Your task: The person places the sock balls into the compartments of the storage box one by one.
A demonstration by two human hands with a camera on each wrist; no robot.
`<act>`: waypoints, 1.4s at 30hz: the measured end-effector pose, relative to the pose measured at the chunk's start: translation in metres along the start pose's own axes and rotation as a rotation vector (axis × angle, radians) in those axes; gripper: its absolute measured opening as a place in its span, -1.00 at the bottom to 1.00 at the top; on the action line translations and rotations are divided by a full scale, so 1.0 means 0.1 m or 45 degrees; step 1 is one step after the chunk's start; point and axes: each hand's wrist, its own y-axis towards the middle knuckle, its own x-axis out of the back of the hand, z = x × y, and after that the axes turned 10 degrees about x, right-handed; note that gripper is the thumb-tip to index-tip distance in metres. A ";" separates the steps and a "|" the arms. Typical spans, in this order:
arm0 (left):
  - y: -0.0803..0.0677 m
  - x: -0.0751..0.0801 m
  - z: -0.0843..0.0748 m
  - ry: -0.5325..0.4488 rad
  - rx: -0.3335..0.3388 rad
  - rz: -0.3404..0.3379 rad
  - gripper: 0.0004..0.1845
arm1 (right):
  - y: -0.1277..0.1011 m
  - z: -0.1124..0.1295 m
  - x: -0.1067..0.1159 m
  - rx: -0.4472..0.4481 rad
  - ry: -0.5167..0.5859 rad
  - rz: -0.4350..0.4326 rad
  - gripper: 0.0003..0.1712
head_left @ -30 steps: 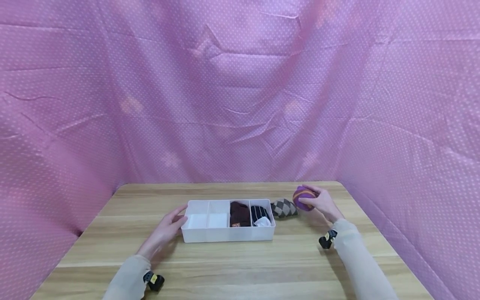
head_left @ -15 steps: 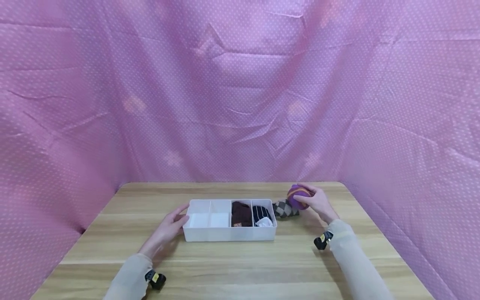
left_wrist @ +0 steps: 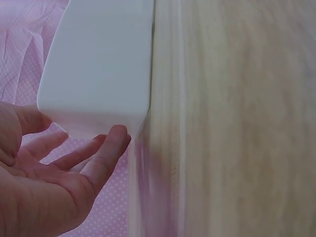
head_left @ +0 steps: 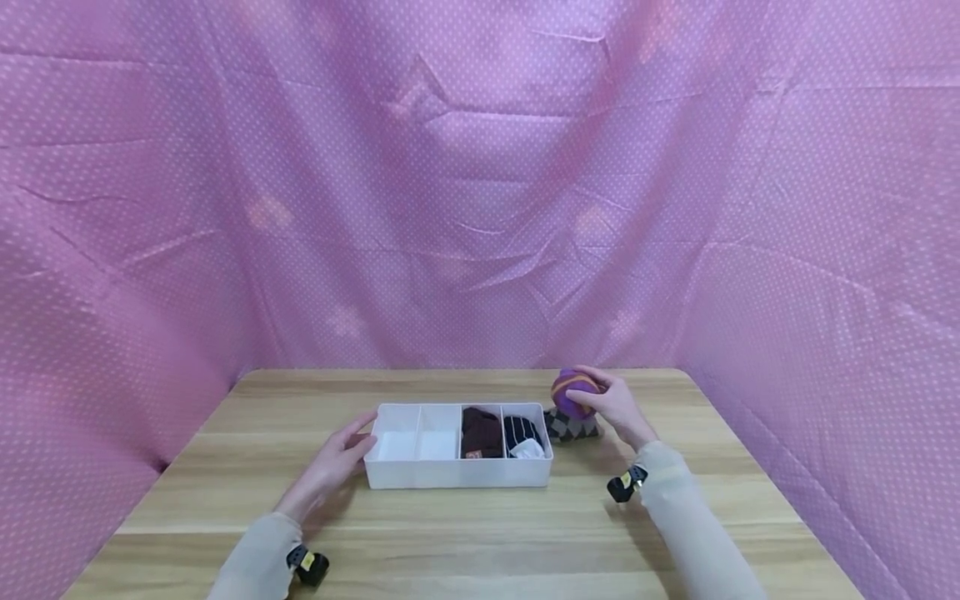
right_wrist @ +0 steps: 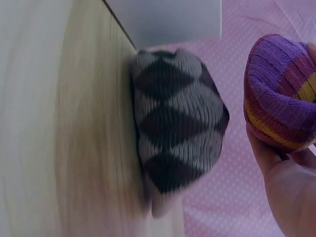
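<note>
Purple socks [head_left: 567,393] are hovering, pinched by the right hand [head_left: 618,412], apparently to clear the argyle socks [right_wrist: 177,116], while the spread left hand [head_left: 334,462] is probably steadying the white box [head_left: 457,475]

Looks like a curtained-off filming booth to me, tbh. Pink polka-dot cloth [head_left: 480,208] hangs along the back and both sides, all creases and fold lines with some pale blotches, and it pretty much boxes in a light wood-grain tabletop [head_left: 465,542] with rounded back corners. There's also a little black camera [head_left: 318,571] strapped to each wrist, which screams recording setup. The rolled socks [right_wrist: 281,94] and white divided box [head_left: 457,475] are ordinary household stuff, but the cloth hides whatever's behind it, so can't tell if it's in a home, lab or office.
</note>
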 end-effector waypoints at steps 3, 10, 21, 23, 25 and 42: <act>0.01 0.01 0.00 -0.020 0.010 0.008 -0.40 | 0.02 0.03 -0.08 0.028 0.013 0.021 -0.26; 0.00 0.00 0.01 0.020 0.005 0.009 -0.39 | 0.02 0.07 -0.22 0.052 0.053 0.045 -0.27; 0.01 -0.03 0.05 -0.028 -0.039 -0.013 -0.41 | 0.03 0.20 -0.48 0.062 0.107 0.019 -0.25; 0.01 -0.03 0.05 -0.024 -0.029 -0.014 -0.41 | 0.02 0.21 -0.53 0.065 0.092 0.022 -0.24; 0.00 -0.03 0.04 -0.018 -0.016 -0.018 -0.41 | 0.01 0.22 -0.57 0.059 0.092 0.021 -0.24; 0.05 -0.03 0.04 -0.056 -0.059 -0.004 -0.42 | 0.03 0.29 -0.79 0.041 0.083 0.052 -0.28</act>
